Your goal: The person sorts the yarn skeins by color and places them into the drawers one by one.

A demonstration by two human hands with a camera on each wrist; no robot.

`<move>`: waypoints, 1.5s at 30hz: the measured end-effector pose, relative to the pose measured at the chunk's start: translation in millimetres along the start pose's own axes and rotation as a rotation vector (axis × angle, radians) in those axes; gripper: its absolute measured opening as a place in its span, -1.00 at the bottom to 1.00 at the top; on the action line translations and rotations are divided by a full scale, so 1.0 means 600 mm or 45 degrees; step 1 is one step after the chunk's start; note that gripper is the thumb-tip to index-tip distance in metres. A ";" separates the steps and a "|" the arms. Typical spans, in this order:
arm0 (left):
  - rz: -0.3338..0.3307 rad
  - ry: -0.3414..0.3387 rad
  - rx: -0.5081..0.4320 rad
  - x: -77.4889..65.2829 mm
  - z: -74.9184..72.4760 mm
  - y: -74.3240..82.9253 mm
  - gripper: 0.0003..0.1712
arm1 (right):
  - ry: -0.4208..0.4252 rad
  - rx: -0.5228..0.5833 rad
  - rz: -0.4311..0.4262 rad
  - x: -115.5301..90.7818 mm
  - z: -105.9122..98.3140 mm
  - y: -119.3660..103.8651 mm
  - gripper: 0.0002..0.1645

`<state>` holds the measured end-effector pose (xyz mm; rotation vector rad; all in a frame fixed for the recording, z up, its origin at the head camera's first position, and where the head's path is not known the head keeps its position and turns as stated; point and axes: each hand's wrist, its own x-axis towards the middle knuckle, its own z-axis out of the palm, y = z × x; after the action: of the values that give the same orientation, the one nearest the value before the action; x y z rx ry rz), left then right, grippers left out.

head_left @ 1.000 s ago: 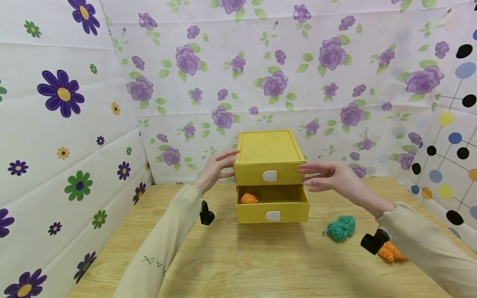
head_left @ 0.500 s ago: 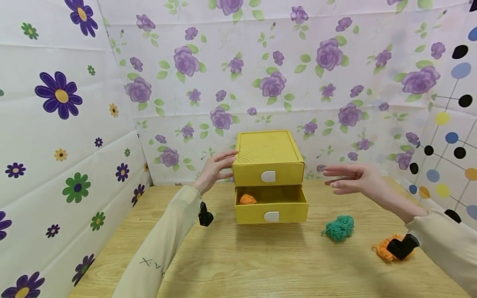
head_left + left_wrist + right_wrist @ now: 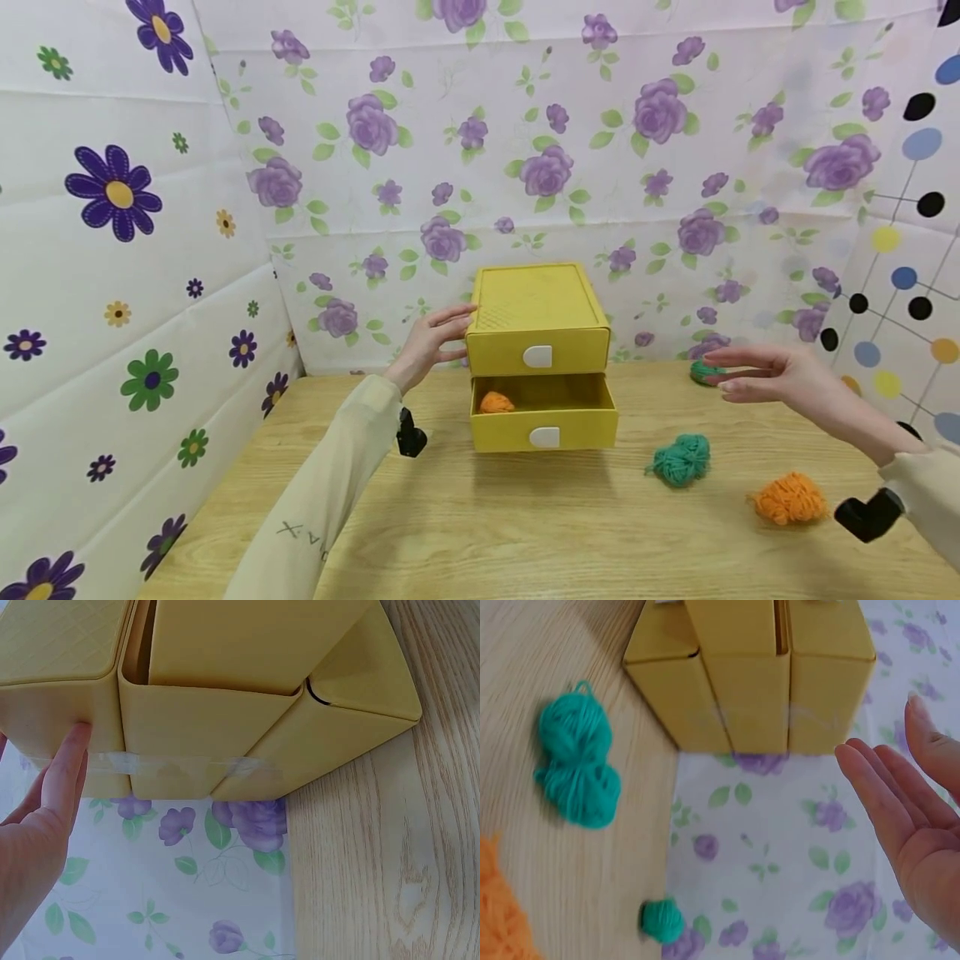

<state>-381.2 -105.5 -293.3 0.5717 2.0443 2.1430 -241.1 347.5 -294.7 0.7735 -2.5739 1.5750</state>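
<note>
A yellow drawer cabinet [image 3: 537, 300] with white tabs stands at the back of the table. Its middle drawer [image 3: 543, 433] is pulled out, with an orange ball of yarn [image 3: 496, 403] in its left part. My left hand [image 3: 432, 342] rests its fingertips on the cabinet's left side near the top; the left wrist view shows this hand [image 3: 46, 810] against the yellow wall. To the right of the cabinet, my right hand [image 3: 787, 383] hovers above the table, holding nothing. In the right wrist view its fingers [image 3: 881, 787] are apart from the cabinet.
On the table, right of the cabinet, lie a green yarn skein [image 3: 681, 459] and an orange yarn ball [image 3: 791, 498]. A smaller green yarn ball [image 3: 702, 372] sits by the back wall, partly behind my right hand. Flowered cloth walls [image 3: 420, 125] bound the table.
My right hand has moved away from the cabinet to the right, uncovering the orange yarn ball on the table and the small green one. My left hand stays on the cabinet.
</note>
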 end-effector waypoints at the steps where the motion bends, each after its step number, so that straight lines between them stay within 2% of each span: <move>1: 0.001 -0.002 -0.001 0.000 0.000 0.000 -0.55 | -0.012 -0.019 0.004 -0.005 -0.006 0.005 -0.48; 7: 0.007 -0.006 -0.011 0.002 -0.001 0.001 -0.56 | -0.093 -0.098 0.021 -0.026 -0.037 0.040 -0.43; 11: 0.004 0.007 -0.020 0.003 -0.003 0.002 -0.57 | -0.117 -0.131 0.076 -0.039 -0.046 0.056 -0.42; 15: 0.003 0.000 -0.022 0.003 -0.004 0.003 -0.57 | -0.158 -0.086 0.158 -0.049 -0.053 0.067 -0.41; 19: 0.000 -0.002 -0.029 0.002 -0.005 0.003 -0.57 | -0.199 -0.035 0.184 -0.056 -0.061 0.079 -0.41; 29: 0.022 -0.010 -0.033 0.003 -0.005 0.002 -0.56 | -0.279 -0.058 0.275 -0.083 -0.083 0.129 -0.43; 41: 0.013 -0.005 -0.034 0.005 -0.002 0.000 -0.57 | -0.453 0.180 0.227 -0.098 -0.108 0.190 -0.49; 45: 0.013 -0.001 -0.034 0.004 -0.003 0.000 -0.57 | -0.512 0.301 0.197 -0.103 -0.111 0.204 -0.49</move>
<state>-384.1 -106.0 -292.8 0.5807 2.0137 2.1722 -254.1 472.9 -380.3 1.0272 -2.8058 1.9786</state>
